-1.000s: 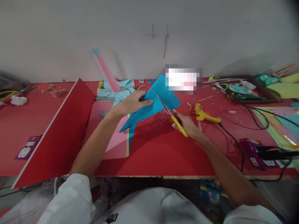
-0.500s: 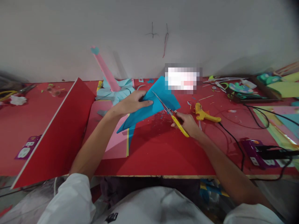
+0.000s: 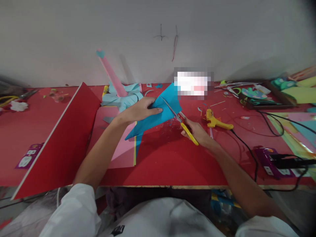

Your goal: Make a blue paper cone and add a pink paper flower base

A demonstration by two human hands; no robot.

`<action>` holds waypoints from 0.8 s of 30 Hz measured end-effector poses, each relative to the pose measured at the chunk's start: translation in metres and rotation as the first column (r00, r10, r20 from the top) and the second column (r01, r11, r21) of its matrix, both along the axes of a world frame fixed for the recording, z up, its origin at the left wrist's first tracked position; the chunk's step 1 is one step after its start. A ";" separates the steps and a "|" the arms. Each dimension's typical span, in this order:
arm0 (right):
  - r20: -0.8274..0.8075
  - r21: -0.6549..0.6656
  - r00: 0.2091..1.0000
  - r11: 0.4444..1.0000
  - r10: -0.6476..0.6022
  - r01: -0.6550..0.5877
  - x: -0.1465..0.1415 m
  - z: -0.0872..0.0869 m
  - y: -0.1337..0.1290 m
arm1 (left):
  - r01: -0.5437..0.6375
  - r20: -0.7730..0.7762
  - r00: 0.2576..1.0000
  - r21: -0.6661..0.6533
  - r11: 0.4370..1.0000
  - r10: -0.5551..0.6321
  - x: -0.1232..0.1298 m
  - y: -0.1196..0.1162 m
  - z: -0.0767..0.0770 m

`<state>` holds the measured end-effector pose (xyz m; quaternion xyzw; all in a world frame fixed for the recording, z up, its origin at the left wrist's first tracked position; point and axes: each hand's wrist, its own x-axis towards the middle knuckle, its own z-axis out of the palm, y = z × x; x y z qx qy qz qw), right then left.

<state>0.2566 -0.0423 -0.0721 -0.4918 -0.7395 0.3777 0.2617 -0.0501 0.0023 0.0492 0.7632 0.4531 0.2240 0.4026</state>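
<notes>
Paper (image 3: 166,112), one blue piece, is above the desk (image 3: 182,168), pinched by the fingers of the left hand (image 3: 139,110); its right edge reaches less far than half a second ago, suggesting cutting or turning. Across it lies a blade of one pair of scissors (image 3: 189,133), gripped by the curled fingers of the right hand (image 3: 198,132). Right of the paper lies one glue gun (image 3: 218,123); left, one pink tube (image 3: 112,75) tilts.

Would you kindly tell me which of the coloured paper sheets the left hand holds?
The bright blue paper sheet, raised in the left hand; the pink rectangular sheet lies flat, unheld.
</notes>
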 end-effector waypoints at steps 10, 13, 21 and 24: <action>0.017 0.068 0.998 0.996 -0.056 0.055 0.002 -0.001 0.004 | 0.033 0.018 0.999 -0.042 0.999 -0.032 0.003 0.000 0.000; 0.025 0.065 0.997 0.996 -0.069 0.068 0.003 0.002 0.004 | 0.034 0.007 0.999 -0.022 0.999 -0.034 0.003 -0.001 0.001; 0.065 0.035 0.997 0.999 -0.035 0.033 0.000 0.006 0.001 | 0.045 -0.022 0.999 -0.027 0.999 -0.045 0.003 -0.001 0.001; 0.063 0.045 0.998 0.999 -0.018 0.015 -0.002 0.005 0.000 | 0.036 -0.075 0.996 -0.013 0.999 -0.037 0.002 -0.001 0.000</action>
